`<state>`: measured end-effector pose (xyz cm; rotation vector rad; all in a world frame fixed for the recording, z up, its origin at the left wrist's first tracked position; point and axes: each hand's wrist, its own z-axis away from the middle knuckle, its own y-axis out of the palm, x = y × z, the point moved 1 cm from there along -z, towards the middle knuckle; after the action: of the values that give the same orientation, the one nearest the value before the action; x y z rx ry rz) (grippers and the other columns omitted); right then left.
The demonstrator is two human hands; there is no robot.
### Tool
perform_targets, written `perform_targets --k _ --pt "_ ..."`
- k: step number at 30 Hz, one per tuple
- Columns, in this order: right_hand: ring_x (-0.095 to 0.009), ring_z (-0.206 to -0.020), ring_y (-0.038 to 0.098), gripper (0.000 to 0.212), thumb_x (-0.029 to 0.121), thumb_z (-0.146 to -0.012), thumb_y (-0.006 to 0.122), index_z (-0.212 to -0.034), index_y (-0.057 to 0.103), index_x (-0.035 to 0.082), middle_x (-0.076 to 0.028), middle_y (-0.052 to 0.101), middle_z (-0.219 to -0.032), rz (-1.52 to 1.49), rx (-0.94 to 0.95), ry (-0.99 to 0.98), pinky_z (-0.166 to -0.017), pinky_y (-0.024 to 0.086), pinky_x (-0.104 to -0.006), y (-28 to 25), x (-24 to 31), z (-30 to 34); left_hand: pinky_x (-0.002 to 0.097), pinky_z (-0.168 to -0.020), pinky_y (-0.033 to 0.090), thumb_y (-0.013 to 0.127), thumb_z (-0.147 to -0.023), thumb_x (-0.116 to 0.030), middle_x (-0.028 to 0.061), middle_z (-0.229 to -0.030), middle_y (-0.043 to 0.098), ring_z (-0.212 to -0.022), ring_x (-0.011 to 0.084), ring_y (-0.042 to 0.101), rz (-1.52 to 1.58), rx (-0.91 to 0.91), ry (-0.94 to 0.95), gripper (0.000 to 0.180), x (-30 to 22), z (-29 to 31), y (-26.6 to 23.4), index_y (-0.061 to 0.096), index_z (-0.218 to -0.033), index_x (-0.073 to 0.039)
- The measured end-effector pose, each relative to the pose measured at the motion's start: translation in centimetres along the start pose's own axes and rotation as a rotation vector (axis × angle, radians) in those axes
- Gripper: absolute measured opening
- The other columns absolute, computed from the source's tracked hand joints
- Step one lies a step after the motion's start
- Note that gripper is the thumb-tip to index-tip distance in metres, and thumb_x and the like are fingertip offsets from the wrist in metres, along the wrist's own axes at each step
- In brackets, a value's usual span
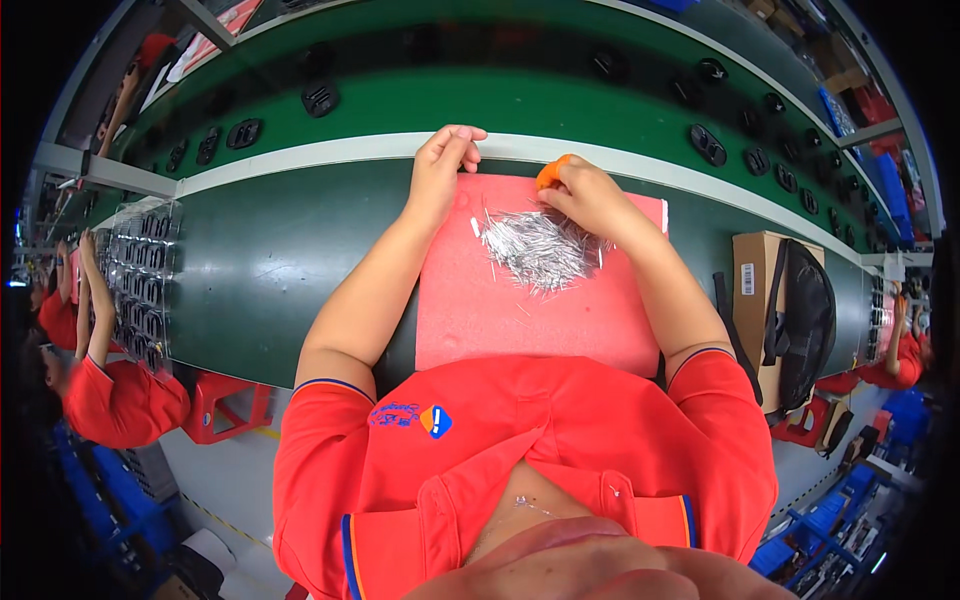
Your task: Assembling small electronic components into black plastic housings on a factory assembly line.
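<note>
My right hand (590,200) is closed around a small rounded orange object (550,172), just above the far right part of a pile of thin silvery metal pins (538,250). Much of the orange object is hidden by my fingers, so its kind cannot be made out. The pins lie loosely on a pink foam sheet (470,325) on the bench in front of me. Beyond the sheet's far left corner, my left hand (447,160) rests by the white rail with its fingers curled together. Whatever it may pinch is too small to see.
Past the white rail (330,153) runs a green conveyor belt (450,85) carrying black oval parts (707,145). On the right stand a cardboard box (750,290) and a black bag (805,310). Clear trays of black parts (143,280) and a co-worker in red (125,400) are at left.
</note>
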<state>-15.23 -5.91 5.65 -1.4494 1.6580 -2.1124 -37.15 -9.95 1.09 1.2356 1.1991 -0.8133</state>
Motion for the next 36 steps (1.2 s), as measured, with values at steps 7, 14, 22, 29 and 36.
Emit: perform_targets --k 7,14,22,29,36 --pt "-0.036 -0.078 0.063 0.011 0.009 -0.073 0.063 -0.074 0.063 -0.002 -0.02 0.062 -0.083 0.481 -0.044 -0.13 -0.072 0.051 -0.0423 2.7 2.6 -0.8 0.0193 -0.063 0.04 0.049 -0.098 -0.023 -0.0016 -0.072 0.056 -0.065 0.0055 0.047 0.018 -0.008 -0.005 0.025 -0.9 1.0 -0.5 0.064 -0.095 -0.004" --pt "-0.037 -0.077 0.063 0.013 0.013 -0.073 0.06 -0.076 0.063 0.001 -0.019 0.062 -0.084 0.491 -0.007 -0.103 -0.07 0.052 -0.0438 1.9 4.0 -0.5 0.0201 -0.064 0.04 0.05 -0.098 -0.023 -0.0014 -0.074 0.056 -0.067 0.0061 0.049 0.062 -0.049 0.02 0.024 -3.2 0.3 -2.5 0.064 -0.096 -0.004" --pt "-0.037 -0.085 0.062 0.016 0.016 -0.082 0.061 -0.092 0.06 0.003 -0.019 0.064 -0.09 0.029 0.052 -0.085 -0.075 0.049 -0.0436 -1.0 6.7 -0.5 0.0376 -0.092 0.047 0.049 -0.088 -0.003 0.0128 -0.114 0.065 -0.108 0.0322 0.06 -1.202 -0.135 0.597 0.03 -8.1 -9.4 -13.1 0.061 -0.115 -0.006" --pt "-0.01 -0.064 0.055 0.014 0.013 -0.087 0.064 -0.095 0.059 0.003 -0.004 0.059 -0.074 -0.617 -0.1 0.124 -0.061 0.046 -0.026 1.0 2.6 -0.9 0.0409 -0.095 0.045 0.056 -0.087 -0.012 0.0121 -0.118 0.06 -0.113 0.0327 0.054 -1.522 -0.008 0.537 0.027 -6.3 -12.2 -18.0 0.062 -0.114 -0.012" --pt "-0.009 -0.068 0.053 0.022 0.008 -0.087 0.062 -0.108 0.056 0.003 -0.003 0.058 -0.081 -0.629 -0.113 0.055 -0.064 0.045 -0.0242 1.0 -0.3 -1.6 0.042 -0.075 0.049 0.057 -0.091 -0.022 0.0163 -0.092 0.064 -0.087 0.0322 0.062 -1.52 -0.242 0.214 0.017 -4.6 -10.6 -16.4 0.062 -0.099 -0.008"
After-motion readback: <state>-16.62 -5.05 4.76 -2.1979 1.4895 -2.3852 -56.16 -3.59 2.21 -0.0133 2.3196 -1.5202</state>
